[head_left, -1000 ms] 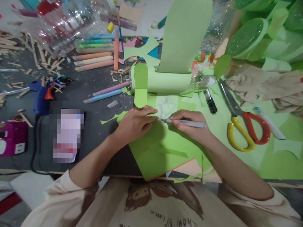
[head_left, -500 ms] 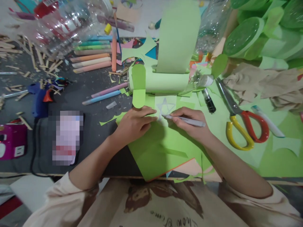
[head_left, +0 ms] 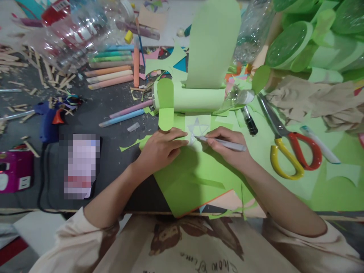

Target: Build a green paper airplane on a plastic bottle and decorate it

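My right hand [head_left: 229, 146] is closed round a grey marker [head_left: 227, 144], its tip on a pale paper piece [head_left: 198, 122] that bears a grey star outline. Fingers stretched out, my left hand [head_left: 165, 148] lies flat at the left edge of that piece. Beneath both hands is a green sheet [head_left: 182, 189]. Just beyond the star is a bottle wrapped in light green paper [head_left: 199, 99], lying on its side, with a rounded green strip [head_left: 165, 104] at its left end and a tall pale green flap [head_left: 213, 41] rising behind.
Scissors [head_left: 281, 131] with red and yellow handles lie at the right, beside a black-capped marker [head_left: 250, 121]. At the left are a phone [head_left: 81, 167], a blue glue gun [head_left: 48, 121] and wood sticks. Markers [head_left: 110, 72] and clear bottles [head_left: 76, 34] sit farther back.
The view has shifted slightly. My right hand and the marker have barely moved at the star, and my left hand stays in place.
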`<state>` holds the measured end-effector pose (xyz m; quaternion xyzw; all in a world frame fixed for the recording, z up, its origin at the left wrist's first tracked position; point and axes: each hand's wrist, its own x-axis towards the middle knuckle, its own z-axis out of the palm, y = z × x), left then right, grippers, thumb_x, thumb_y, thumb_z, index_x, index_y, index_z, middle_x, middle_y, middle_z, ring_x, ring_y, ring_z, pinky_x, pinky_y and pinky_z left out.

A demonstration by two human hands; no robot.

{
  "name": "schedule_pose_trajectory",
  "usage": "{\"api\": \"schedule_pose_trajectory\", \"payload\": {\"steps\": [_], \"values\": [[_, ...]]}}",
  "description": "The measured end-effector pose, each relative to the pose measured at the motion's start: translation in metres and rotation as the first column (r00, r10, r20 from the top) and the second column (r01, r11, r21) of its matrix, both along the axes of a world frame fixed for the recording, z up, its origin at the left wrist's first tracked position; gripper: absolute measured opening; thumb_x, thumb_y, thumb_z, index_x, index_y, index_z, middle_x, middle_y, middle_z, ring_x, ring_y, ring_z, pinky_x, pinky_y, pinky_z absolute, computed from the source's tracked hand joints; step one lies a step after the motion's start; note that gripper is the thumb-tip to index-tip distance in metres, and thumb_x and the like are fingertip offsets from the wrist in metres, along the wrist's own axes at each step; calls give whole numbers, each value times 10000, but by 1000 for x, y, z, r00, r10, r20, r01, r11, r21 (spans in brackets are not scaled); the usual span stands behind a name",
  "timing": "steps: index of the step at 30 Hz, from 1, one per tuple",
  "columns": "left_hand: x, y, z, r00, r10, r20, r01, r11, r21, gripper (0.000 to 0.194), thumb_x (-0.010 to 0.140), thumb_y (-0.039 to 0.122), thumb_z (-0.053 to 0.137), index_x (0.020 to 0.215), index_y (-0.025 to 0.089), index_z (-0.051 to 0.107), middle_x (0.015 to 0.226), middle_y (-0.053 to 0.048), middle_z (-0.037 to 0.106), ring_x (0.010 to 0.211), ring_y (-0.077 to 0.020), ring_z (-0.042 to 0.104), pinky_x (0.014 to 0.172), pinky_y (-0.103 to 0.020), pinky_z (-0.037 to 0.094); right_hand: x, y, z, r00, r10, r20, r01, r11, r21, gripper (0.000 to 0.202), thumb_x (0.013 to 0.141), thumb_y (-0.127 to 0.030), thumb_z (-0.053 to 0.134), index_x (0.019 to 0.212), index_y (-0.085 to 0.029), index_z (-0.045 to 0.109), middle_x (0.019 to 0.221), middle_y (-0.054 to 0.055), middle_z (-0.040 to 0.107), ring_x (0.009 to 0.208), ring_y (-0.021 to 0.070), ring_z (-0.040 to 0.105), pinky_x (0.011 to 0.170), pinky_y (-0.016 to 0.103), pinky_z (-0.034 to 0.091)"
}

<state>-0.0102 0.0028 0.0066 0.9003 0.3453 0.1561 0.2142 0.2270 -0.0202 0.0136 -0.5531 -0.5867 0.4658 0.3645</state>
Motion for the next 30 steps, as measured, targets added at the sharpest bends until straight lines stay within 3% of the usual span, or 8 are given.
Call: {"api": "schedule_pose_trajectory", "payload": {"steps": [5, 11, 18, 23, 30], "values": [[0, 1, 0, 1000, -6, 23, 6, 1000, 10, 356, 903, 96, 437, 1050, 187, 749, 1196, -96, 736, 1057, -253, 713, 840, -392, 564, -1, 0, 3, 998, 59, -23, -59, 998, -17, 180, 771, -328, 655, 635, -210, 646, 610, 11, 680, 536, 139, 571, 505, 271, 423], [0, -1, 0, 1000, 4, -22, -4, 1000, 3, 351, 899, 96, 459, 1063, 206, 749, 1221, -77, 731, 1124, -235, 687, 885, -368, 542, -2, 0, 2, 998, -65, -24, 65, 997, -34, 144, 749, -306, 673, 637, -219, 647, 609, -2, 675, 547, 140, 576, 506, 268, 436], [0, -1, 0, 1000, 8, -13, -8, 1000, 9, 336, 898, 93, 465, 1049, 202, 745, 1218, -84, 730, 1116, -235, 689, 866, -366, 535, -2, 0, 3, 1000, -16, -10, 16, 999, -37, 175, 741, -334, 681, 617, -218, 642, 593, 1, 669, 531, 139, 555, 494, 268, 423], [0, -1, -2, 1000, -2, 20, 1, 999, 34, 331, 904, 99, 456, 1036, 188, 745, 1201, -93, 736, 1096, -249, 700, 845, -378, 542, -2, 1, 2, 995, -80, -55, 79, 997, -23, 135, 751, -281, 671, 634, -218, 651, 593, -6, 662, 544, 142, 586, 502, 267, 437], [1, 0, 0, 1000, 12, -1, -12, 1000, 19, 334, 899, 95, 462, 1037, 202, 747, 1204, -79, 737, 1074, -239, 707, 849, -370, 544, -2, -1, 2, 999, -40, -20, 40, 999, -20, 122, 742, -250, 651, 625, -216, 647, 590, -7, 657, 526, 133, 549, 491, 266, 414]]}}
